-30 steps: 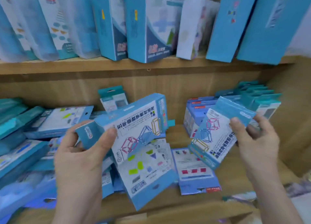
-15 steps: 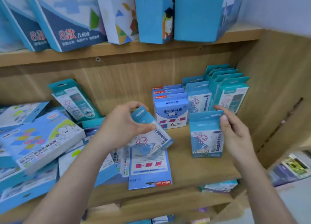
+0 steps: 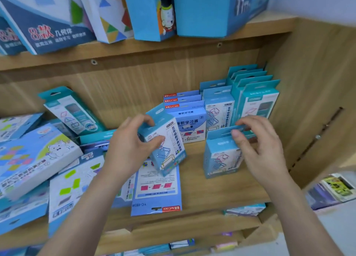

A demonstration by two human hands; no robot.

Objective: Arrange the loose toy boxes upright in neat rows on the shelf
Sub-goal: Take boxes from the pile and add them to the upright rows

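Since the earlier frame my left hand (image 3: 131,146) has tipped its tilted box (image 3: 167,140) nearer vertical, fingers curled round it; my right hand (image 3: 258,146) pinches the top tab of the upright box (image 3: 219,155) standing on the shelf (image 3: 202,190) beneath it.

Upright box (image 3: 221,155) stands right of tilted box (image 3: 167,140), before the rows (image 3: 252,101).

A small blue-and-white box (image 3: 165,146) tilts above the wooden shelf (image 3: 202,188) in the grip of the left hand (image 3: 131,144). Just right of it a matching box (image 3: 221,157) stands upright, its top tab pinched by the right hand (image 3: 260,146). At the far right, upright boxes (image 3: 252,101) stand in rows; at the left, loose boxes (image 3: 38,159) lie piled flat.
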